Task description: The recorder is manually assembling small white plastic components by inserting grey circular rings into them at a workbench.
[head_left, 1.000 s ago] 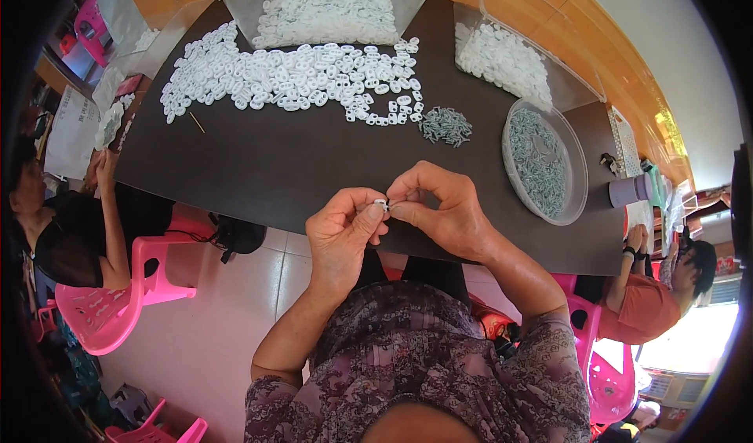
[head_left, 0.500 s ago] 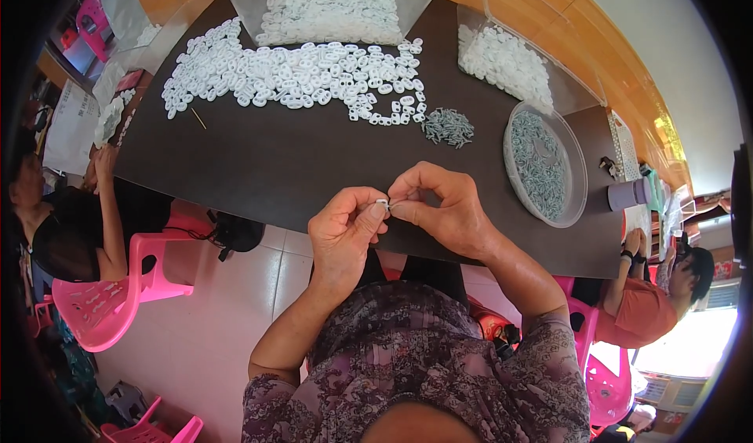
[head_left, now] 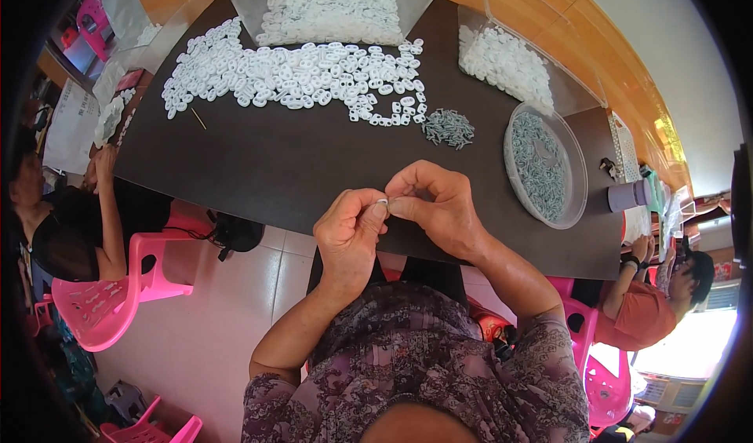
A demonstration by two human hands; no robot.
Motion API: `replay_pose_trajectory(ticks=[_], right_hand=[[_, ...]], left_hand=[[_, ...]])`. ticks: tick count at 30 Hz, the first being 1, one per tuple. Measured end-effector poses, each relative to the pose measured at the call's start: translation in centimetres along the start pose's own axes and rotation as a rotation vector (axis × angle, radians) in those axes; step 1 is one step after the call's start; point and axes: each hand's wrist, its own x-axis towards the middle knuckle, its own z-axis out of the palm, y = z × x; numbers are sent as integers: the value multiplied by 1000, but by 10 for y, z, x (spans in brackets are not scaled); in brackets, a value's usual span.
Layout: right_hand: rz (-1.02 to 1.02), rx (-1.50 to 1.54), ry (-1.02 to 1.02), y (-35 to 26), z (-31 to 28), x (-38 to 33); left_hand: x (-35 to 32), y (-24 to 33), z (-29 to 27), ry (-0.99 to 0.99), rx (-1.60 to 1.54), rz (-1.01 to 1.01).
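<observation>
Over the table's near edge, my left hand [head_left: 347, 235] pinches a small white plastic piece [head_left: 383, 201] between thumb and forefinger. My right hand [head_left: 439, 211] meets it there, thumb and forefinger pressed together at the piece; whatever they grip is too small to make out. Beyond my hands, on the dark table [head_left: 259, 156], lies a broad spread of white oval plastic pieces with holes [head_left: 290, 74]. A little heap of grey screws [head_left: 448, 128] sits at the right end of that spread.
Two clear bins of white pieces stand at the back, one in the middle [head_left: 333, 15] and one to the right [head_left: 506, 62]. A round tub [head_left: 576, 188] holds more grey screws beside a purple-lidded container [head_left: 629, 195]. Co-workers sit left [head_left: 74, 231] and right [head_left: 647, 306].
Both hands have drawn slightly closer together, and the white piece is now more covered by the fingers. The heaps, bins and tub stay where they were.
</observation>
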Motion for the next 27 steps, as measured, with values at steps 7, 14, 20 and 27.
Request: replay_pose_trajectory(ticks=[7,14,20,27], right_hand=[[-80,-95,58,-2,6,5],[-102,-163,65,2,5,16],[-7,-152,-98,-23,-4,42],[-518,-815,193,15,-24,130]], left_hand=[[3,0,4,53,-107,-68],[13,1,3,56,-202,-150],[31,-5,-6,73,-429,-144],[33,-7,-6,82,-437,-141]])
